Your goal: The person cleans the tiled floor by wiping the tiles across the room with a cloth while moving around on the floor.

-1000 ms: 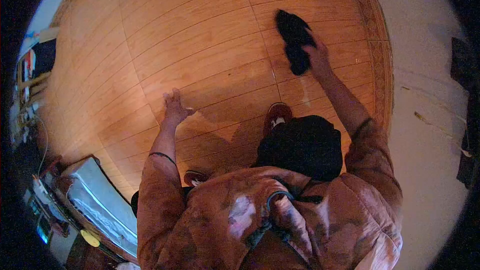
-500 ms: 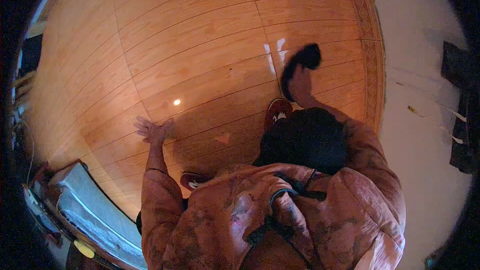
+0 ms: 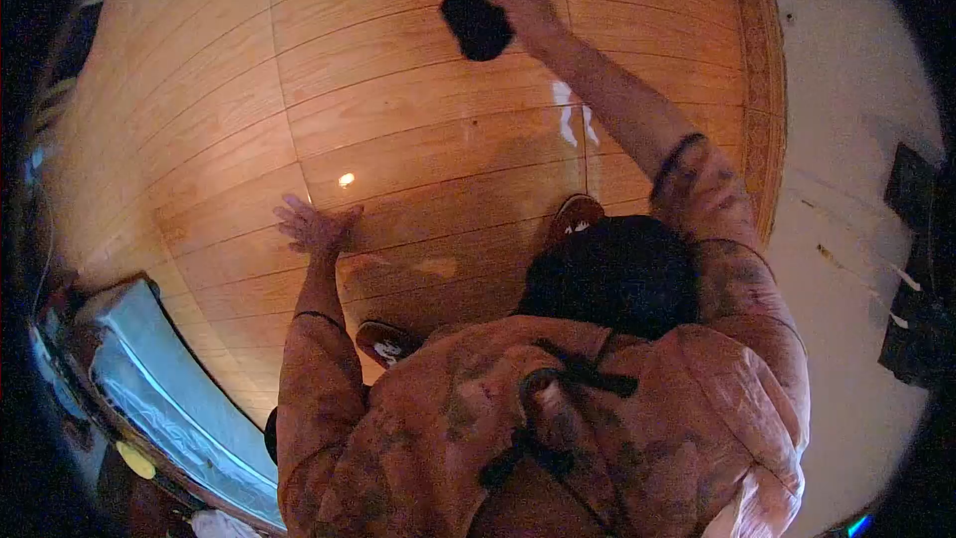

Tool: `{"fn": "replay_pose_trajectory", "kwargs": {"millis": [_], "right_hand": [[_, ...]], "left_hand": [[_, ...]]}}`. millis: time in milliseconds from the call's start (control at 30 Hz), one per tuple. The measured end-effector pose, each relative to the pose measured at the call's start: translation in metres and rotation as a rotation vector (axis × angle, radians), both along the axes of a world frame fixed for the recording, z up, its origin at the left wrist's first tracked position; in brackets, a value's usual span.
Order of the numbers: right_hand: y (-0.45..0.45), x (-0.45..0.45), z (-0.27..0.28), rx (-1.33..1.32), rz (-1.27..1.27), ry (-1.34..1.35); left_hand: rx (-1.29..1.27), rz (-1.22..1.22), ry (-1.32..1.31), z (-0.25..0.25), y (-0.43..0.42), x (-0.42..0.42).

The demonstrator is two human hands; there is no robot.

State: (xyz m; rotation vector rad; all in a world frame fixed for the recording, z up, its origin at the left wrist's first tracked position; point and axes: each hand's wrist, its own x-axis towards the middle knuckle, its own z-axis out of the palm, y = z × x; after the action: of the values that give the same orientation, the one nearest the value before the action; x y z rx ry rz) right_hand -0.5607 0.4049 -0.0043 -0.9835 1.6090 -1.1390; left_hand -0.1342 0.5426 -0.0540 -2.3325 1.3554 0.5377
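Note:
A black cloth (image 3: 478,20) lies bunched on the wood-patterned floor (image 3: 398,60) near the top of the view. My right hand (image 3: 528,10) grips its right side, with the arm stretched far forward. Lower and to the left, my left hand (image 3: 317,226) rests on the floor, fingers spread and holding nothing. Both shoes show in part: a reddish-brown shoe (image 3: 388,341) on the left and a similar shoe (image 3: 576,217) beside my dark-clothed knee (image 3: 617,274).
A seat with a blue-white cover (image 3: 179,399) stands at lower left, with a yellow object (image 3: 136,459) by its edge. A patterned border (image 3: 762,90) runs along the floor's right side, beside a pale surface (image 3: 846,70). Dark items (image 3: 916,309) are at far right.
My right hand has swept forward and left with the black cloth, from beside my right shoe to the top of the view. My left hand stays on the floor, spread.

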Motion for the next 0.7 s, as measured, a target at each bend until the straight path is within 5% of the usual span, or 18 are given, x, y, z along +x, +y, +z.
{"fn": "replay_pose_trajectory", "kwargs": {"millis": [33, 100, 233, 300, 400, 433, 700], "right_hand": [[0.008, -0.008, 0.028, 0.009, 0.022, -0.083], [0.041, -0.012, 0.091, -0.066, 0.253, 0.204], [0.115, -0.033, 0.064, -0.555, 0.609, 0.863], [0.137, -0.013, 0.07, 0.448, 0.905, 0.703], [0.256, -0.027, -0.018, -0.457, 0.969, 0.731], [0.271, -0.024, -0.03, -0.565, 1.008, 0.707], [0.198, -0.001, -0.095, -0.555, 1.115, 0.923]], "left_hand": [[0.006, 0.0, -0.012, -0.001, 0.001, 0.001], [-0.037, -0.031, 0.013, -0.006, 0.003, 0.007], [-0.029, -0.007, 0.092, -0.003, 0.003, 0.009], [-0.043, -0.024, 0.053, -0.007, 0.004, 0.011], [-0.044, -0.01, 0.086, -0.006, 0.002, 0.013], [-0.037, 0.003, 0.112, -0.005, 0.003, 0.013], [-0.024, -0.042, 0.008, -0.014, 0.003, 0.014]]}}
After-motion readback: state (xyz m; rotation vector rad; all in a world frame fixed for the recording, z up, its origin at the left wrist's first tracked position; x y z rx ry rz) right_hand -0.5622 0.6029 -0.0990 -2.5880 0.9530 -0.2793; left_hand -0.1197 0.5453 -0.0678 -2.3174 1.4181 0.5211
